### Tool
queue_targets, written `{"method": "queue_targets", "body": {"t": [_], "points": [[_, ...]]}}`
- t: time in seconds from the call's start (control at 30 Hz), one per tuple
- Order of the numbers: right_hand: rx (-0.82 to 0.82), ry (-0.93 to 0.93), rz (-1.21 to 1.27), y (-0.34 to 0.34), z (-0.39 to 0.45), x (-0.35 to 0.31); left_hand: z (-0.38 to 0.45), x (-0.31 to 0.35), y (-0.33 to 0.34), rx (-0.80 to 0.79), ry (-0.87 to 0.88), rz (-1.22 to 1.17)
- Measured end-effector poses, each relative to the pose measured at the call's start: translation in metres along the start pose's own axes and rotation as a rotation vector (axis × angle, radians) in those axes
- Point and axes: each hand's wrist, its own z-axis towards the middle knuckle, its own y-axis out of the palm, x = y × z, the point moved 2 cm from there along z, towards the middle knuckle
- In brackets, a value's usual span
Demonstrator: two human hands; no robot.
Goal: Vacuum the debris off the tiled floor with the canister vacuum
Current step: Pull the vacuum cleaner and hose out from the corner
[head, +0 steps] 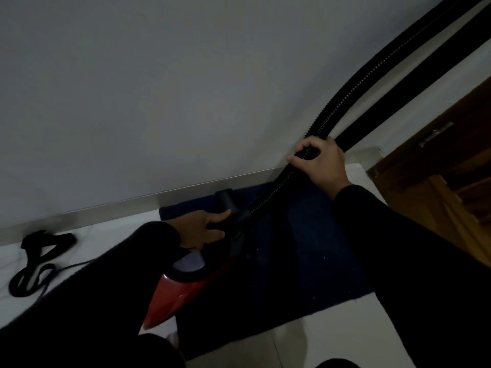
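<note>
On the dark mat (305, 261) by the wall, the red vacuum (175, 296) stands with the left hand (204, 229) gripping its hose socket and the right hand (318, 163) clamped round the hose (353, 94), so setup seems unfinished and the floor (313, 343) unvacuumed.

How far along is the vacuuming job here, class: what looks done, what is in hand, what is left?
Done: the red canister vacuum stands on the dark blue mat. In hand: the left hand grips the hose connector at the canister, while the right hand grips the ribbed black hose. Left: the power cord lies coiled on the tiled floor, and pale specks dot the mat. No nozzle is in view.
</note>
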Motion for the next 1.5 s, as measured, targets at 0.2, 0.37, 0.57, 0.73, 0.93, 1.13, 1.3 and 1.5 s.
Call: {"method": "queue_targets", "body": {"t": [0.2, 0.37, 0.57, 0.73, 0.93, 1.13, 1.3, 1.5], "points": [[-0.116, 0.032, -0.076, -0.053, -0.003, -0.043, -0.041, 0.059, -0.022, -0.125, -0.085, -0.036], [-0.173, 0.079, -0.076, -0.091, -0.033, -0.082, -0.118, 0.095, -0.03, -0.178, -0.117, -0.03], [-0.234, 0.154, -0.037, -0.106, -0.101, -0.141, -0.22, 0.097, -0.039, -0.217, -0.159, 0.103], [-0.233, 0.204, -0.04, -0.094, -0.183, -0.196, -0.309, 0.06, -0.036, -0.252, -0.152, 0.181], [-0.301, 0.242, -0.066, -0.072, -0.289, -0.26, -0.407, 0.01, -0.026, -0.277, -0.08, 0.373], [-0.293, 0.236, -0.067, -0.053, -0.373, -0.307, -0.478, -0.04, 0.009, -0.294, -0.07, 0.394], [-0.289, 0.253, -0.047, -0.04, -0.448, -0.325, -0.538, -0.07, 0.051, -0.273, -0.05, 0.401], [-0.273, 0.233, -0.055, -0.035, -0.565, -0.351, -0.634, -0.11, 0.115, -0.249, -0.025, 0.393]]}}
